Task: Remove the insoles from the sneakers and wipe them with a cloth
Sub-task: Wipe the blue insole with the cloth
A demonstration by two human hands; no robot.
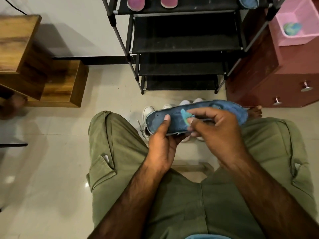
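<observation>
A blue insole (229,108) lies across the middle of the view, above my knees. My left hand (162,144) grips its left end, thumb on top and fingers underneath. My right hand (214,128) pinches a small teal and green cloth (186,117) and holds it against the insole's top face. White sneakers (148,112) stand on the floor under the insole, mostly hidden by it and by my hands.
A black shoe rack (183,44) stands ahead, with two pink insoles (136,3) and a blue insole (248,1) on its top shelf. A pink basket (293,14) holding a second cloth (292,28) sits on a maroon cabinet (276,80) at right. Wooden shelving (39,69) is at left.
</observation>
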